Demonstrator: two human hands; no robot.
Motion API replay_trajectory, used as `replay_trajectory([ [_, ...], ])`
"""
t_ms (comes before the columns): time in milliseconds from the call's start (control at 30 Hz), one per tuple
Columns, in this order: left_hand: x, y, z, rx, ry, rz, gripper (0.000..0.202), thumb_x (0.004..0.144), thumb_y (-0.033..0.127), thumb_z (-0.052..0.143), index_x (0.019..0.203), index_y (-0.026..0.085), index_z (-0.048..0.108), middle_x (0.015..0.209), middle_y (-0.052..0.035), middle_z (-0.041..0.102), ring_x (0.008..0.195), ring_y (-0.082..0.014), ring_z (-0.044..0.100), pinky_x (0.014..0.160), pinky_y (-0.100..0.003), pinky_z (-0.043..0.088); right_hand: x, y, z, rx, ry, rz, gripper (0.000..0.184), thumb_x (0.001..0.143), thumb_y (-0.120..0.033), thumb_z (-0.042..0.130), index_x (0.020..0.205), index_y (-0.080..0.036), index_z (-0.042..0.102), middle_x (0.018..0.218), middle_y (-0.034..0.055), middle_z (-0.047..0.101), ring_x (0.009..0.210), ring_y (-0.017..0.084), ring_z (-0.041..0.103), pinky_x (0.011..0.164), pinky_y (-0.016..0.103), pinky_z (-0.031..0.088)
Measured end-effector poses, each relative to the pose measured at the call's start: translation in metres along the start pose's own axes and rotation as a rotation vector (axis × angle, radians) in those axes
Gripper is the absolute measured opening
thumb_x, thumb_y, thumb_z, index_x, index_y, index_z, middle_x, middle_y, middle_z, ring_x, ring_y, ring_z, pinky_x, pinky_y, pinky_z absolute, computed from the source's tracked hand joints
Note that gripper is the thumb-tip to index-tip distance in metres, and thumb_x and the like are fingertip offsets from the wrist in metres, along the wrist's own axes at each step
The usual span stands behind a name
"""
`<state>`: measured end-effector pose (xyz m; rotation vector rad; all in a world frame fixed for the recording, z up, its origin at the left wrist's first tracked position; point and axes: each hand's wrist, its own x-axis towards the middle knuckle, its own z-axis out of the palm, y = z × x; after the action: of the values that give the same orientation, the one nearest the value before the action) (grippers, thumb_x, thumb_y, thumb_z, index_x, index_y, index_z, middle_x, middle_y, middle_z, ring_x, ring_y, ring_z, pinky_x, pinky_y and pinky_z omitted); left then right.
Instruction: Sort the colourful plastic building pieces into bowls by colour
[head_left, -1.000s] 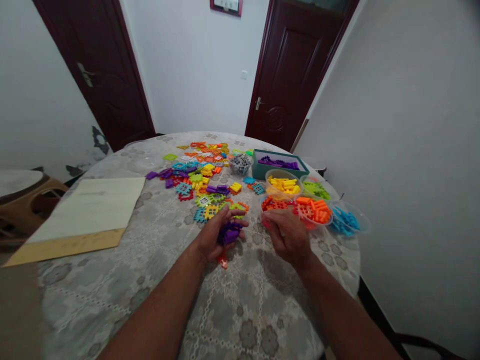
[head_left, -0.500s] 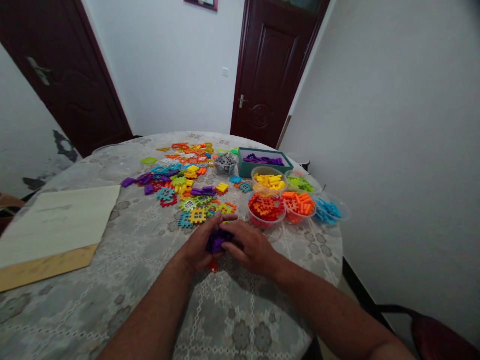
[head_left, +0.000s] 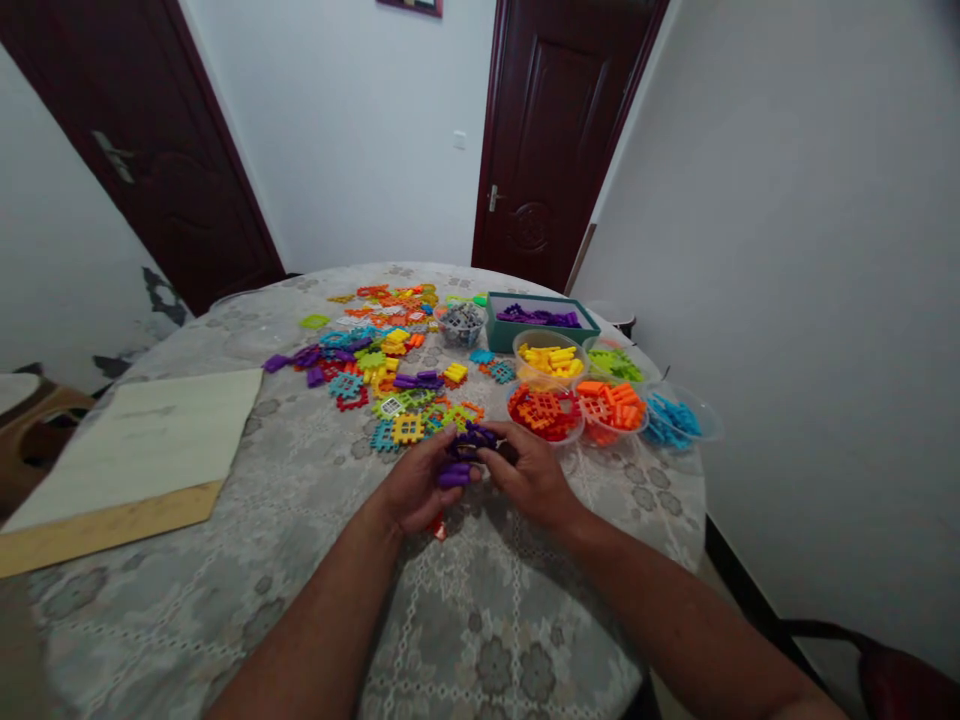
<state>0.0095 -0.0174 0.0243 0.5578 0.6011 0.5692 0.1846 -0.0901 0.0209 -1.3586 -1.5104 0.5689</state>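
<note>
Purple plastic building pieces are between my two hands, above the near middle of the table. My left hand [head_left: 418,484] is curled round them, with smooth purple pieces [head_left: 454,475] showing in its palm. My right hand [head_left: 531,474] pinches the edge of a dark purple toothed piece [head_left: 474,440], which my left fingers also touch. A red piece [head_left: 439,527] lies on the tablecloth just under my left hand. Beyond my fingers is a yellow lattice piece [head_left: 408,429], at the near end of a pile of mixed pieces.
Clear bowls of red [head_left: 546,414], orange [head_left: 613,408], blue [head_left: 673,420], yellow [head_left: 550,360] and green pieces [head_left: 613,363] stand to the right. Behind them are a green box [head_left: 504,334] with purple pieces and a bowl of grey pieces [head_left: 460,323]. A large paper sheet [head_left: 161,425] lies at left.
My hands have drawn slightly apart and shifted right in view. The purple toothed piece now shows between them, with smooth purple pieces visible in my left palm. The camera has turned slightly left.
</note>
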Motion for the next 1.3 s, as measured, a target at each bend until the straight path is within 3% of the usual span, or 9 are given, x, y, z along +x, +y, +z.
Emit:
replay_trajectory([
  [133,-0.002,0.0,0.004,0.028,0.043,0.026,0.028,0.104,0.037,0.059,0.105,0.011,0.07,0.08,-0.0074,0.072,0.058,-0.0127,0.07,0.037,-0.015,0.041,0.0,-0.002,0.0,0.192,-0.024,0.176,0.036,0.096,-0.037,0.068,0.129,-0.022,0.068,0.087,0.0023,0.074,0.058,0.013,0.064,0.055,0.027,0.053],
  [267,-0.003,0.002,0.005,0.049,0.099,0.043,0.03,0.104,0.037,0.057,0.107,0.01,0.07,0.081,-0.0085,0.073,0.057,-0.0124,0.069,0.037,-0.015,0.04,0.001,-0.003,-0.005,0.252,-0.008,0.159,0.036,0.099,-0.041,0.064,0.127,-0.02,0.068,0.074,-0.0007,0.069,0.058,0.014,0.064,0.056,0.026,0.053],
  [600,0.0,0.009,0.003,0.092,0.165,0.095,0.034,0.106,0.037,0.054,0.11,0.008,0.072,0.101,-0.0161,0.079,0.061,-0.013,0.071,0.041,-0.017,0.047,0.009,-0.006,-0.028,0.129,0.219,0.018,0.034,0.096,-0.041,0.071,0.125,-0.023,0.071,0.089,0.0018,0.074,0.063,0.014,0.064,0.058,0.026,0.052],
  [767,-0.001,0.007,0.002,0.087,0.161,0.11,0.034,0.106,0.037,0.054,0.111,0.008,0.071,0.099,-0.0167,0.079,0.061,-0.0134,0.071,0.039,-0.017,0.045,0.004,-0.008,-0.029,0.065,0.146,0.013,0.023,0.097,-0.042,0.069,0.107,-0.022,0.073,0.08,0.0011,0.071,0.066,0.015,0.064,0.06,0.025,0.051],
  [867,0.0,0.005,0.003,0.075,0.193,0.125,0.033,0.106,0.038,0.054,0.108,0.01,0.07,0.087,-0.0126,0.077,0.058,-0.0135,0.07,0.037,-0.017,0.042,0.0,-0.008,-0.026,0.111,0.028,0.026,0.022,0.1,-0.04,0.065,0.11,-0.022,0.072,0.072,-0.0016,0.066,0.061,0.015,0.063,0.06,0.025,0.051],
  [967,0.001,0.003,0.001,0.104,0.162,0.143,0.034,0.106,0.042,0.055,0.106,0.011,0.07,0.084,-0.0108,0.075,0.057,-0.0132,0.069,0.036,-0.017,0.04,-0.001,-0.007,-0.018,0.113,-0.033,0.029,0.024,0.1,-0.037,0.063,0.118,-0.023,0.07,0.086,0.0011,0.072,0.064,0.014,0.064,0.061,0.025,0.052],
  [1133,-0.001,-0.002,-0.002,0.243,0.055,0.165,0.041,0.103,0.05,0.057,0.106,0.012,0.071,0.077,-0.0096,0.073,0.049,-0.0107,0.062,0.035,-0.016,0.035,0.0,-0.01,-0.007,0.051,-0.027,0.021,0.016,0.096,-0.034,0.065,0.106,-0.022,0.071,0.127,0.008,0.071,0.071,0.013,0.064,0.064,0.027,0.053],
  [1200,-0.002,-0.003,-0.003,0.286,0.032,0.173,0.042,0.101,0.053,0.059,0.106,0.012,0.071,0.076,-0.0091,0.073,0.049,-0.0105,0.061,0.035,-0.015,0.034,0.001,-0.013,-0.005,0.041,-0.016,0.052,0.016,0.095,-0.035,0.066,0.105,-0.023,0.071,0.118,0.0069,0.073,0.07,0.015,0.063,0.063,0.029,0.052],
  [1300,-0.002,-0.004,-0.004,0.304,0.02,0.201,0.041,0.097,0.054,0.065,0.107,0.014,0.07,0.085,-0.0095,0.074,0.057,-0.0124,0.066,0.036,-0.016,0.034,0.001,-0.017,-0.002,0.004,-0.035,0.081,0.016,0.094,-0.036,0.067,0.104,-0.024,0.072,0.087,0.0012,0.071,0.065,0.016,0.058,0.06,0.029,0.047],
])
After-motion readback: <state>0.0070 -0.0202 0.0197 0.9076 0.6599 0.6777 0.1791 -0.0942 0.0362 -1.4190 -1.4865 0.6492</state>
